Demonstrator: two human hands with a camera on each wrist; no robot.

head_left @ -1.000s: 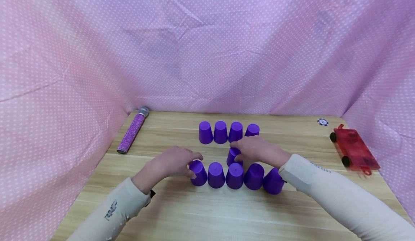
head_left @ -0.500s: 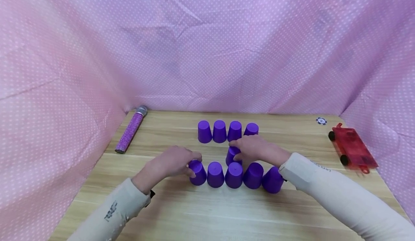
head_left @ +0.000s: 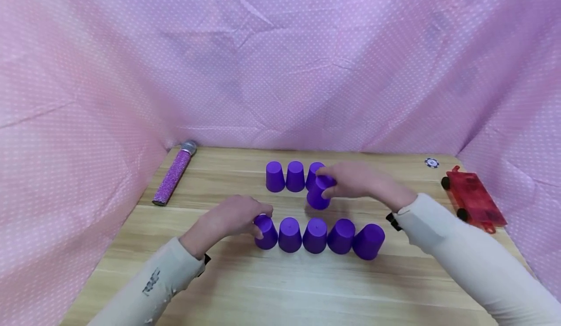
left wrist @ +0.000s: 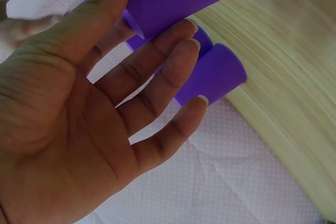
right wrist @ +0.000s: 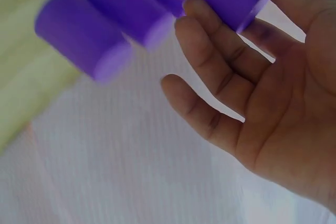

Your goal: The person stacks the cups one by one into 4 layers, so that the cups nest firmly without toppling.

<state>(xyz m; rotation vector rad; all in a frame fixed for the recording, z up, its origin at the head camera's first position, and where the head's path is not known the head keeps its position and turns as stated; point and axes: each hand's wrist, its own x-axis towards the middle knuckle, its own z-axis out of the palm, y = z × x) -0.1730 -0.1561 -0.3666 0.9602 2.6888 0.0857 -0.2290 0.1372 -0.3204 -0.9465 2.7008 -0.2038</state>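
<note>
Purple cup [head_left: 318, 197] pinched by the right hand [head_left: 356, 180], just this side of the back row [head_left: 295, 176], left hand [head_left: 234, 215] pinching the front row's [head_left: 314, 237] leftmost cup [head_left: 265, 234], and a backward slip could topple the cup behind [head_left: 312, 174]!

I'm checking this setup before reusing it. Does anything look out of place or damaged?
No spill or damage shows. The front row of purple cups bends slightly: its rightmost cup seems set nearer the viewer. A lone cup is also out of line, but the right hand holds it.
</note>
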